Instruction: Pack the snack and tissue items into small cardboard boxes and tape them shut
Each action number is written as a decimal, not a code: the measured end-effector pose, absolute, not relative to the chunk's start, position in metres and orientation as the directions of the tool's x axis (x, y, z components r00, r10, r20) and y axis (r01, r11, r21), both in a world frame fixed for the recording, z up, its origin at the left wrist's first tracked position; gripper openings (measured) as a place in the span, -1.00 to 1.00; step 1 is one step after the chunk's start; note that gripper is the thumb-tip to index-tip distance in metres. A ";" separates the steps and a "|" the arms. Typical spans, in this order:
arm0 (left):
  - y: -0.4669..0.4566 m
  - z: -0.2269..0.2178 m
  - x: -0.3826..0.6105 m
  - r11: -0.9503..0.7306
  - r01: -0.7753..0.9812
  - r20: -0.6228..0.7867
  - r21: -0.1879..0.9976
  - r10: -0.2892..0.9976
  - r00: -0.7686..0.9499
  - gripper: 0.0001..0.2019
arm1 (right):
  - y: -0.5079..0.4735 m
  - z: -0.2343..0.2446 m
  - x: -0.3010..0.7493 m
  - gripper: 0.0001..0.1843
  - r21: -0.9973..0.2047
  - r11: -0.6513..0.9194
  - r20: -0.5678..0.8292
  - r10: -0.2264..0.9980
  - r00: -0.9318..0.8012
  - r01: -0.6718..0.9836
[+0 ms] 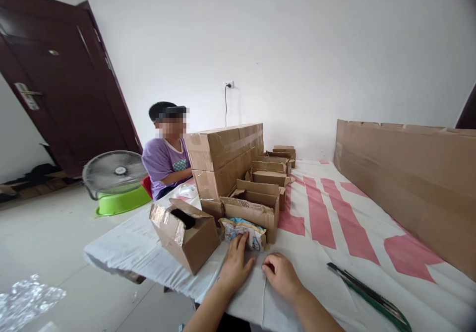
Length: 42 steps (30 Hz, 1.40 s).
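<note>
Counter (334, 232), white-and-pink cloth. 1 open cardboard box (186, 235) tilted, just left of the printed packet (243, 230). My left grip (234, 265) lies flat and spread, fingertips touching the packet, clasping nothing. My right grip (281, 274): curled closed, resting beside it.

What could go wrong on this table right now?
1. The green cutter lies loose on the table cloth beside the right hand. A careless sweep of the arm might catch it or push it off.
2. The open cardboard box sits tilted near the cloth's left edge, close to the left hand, which touches a printed packet. A nudge could tip the box to the floor.
</note>
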<state>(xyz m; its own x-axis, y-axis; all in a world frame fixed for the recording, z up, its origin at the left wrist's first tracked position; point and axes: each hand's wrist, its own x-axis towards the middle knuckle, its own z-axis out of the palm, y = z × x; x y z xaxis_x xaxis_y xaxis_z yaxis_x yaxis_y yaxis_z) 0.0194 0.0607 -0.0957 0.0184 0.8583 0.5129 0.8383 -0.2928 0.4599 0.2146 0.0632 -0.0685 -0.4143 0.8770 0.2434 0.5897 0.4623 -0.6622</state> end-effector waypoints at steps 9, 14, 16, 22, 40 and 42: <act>0.073 -0.088 0.030 -0.176 0.905 0.478 0.386 0.878 -0.034 -0.33 | 0.065 -0.069 0.214 -0.86 -0.660 0.456 0.227 0.879 -0.420 0.597; 0.096 -0.062 0.039 -0.108 0.898 0.375 0.426 0.925 -0.067 -0.30 | 0.067 -0.070 0.214 -0.86 -0.670 0.449 0.218 0.880 -0.421 0.591; 0.107 -0.057 0.041 -0.106 0.891 0.358 0.440 0.931 -0.066 -0.29 | 0.068 -0.071 0.214 -0.86 -0.675 0.447 0.217 0.881 -0.421 0.587; 0.128 -0.067 0.044 -0.163 0.865 0.337 0.475 0.941 -0.008 -0.14 | 0.071 -0.073 0.216 -0.85 -0.691 0.456 0.232 0.875 -0.425 0.562; 0.011 -0.086 0.040 -0.349 0.823 0.270 0.447 0.930 0.248 -0.50 | 0.072 -0.074 0.222 -0.78 -0.702 0.512 0.241 0.825 -0.511 0.496; -0.007 -0.074 0.033 -0.414 0.792 0.326 0.449 0.901 0.286 -0.53 | 0.071 -0.073 0.222 -0.79 -0.699 0.511 0.236 0.825 -0.513 0.500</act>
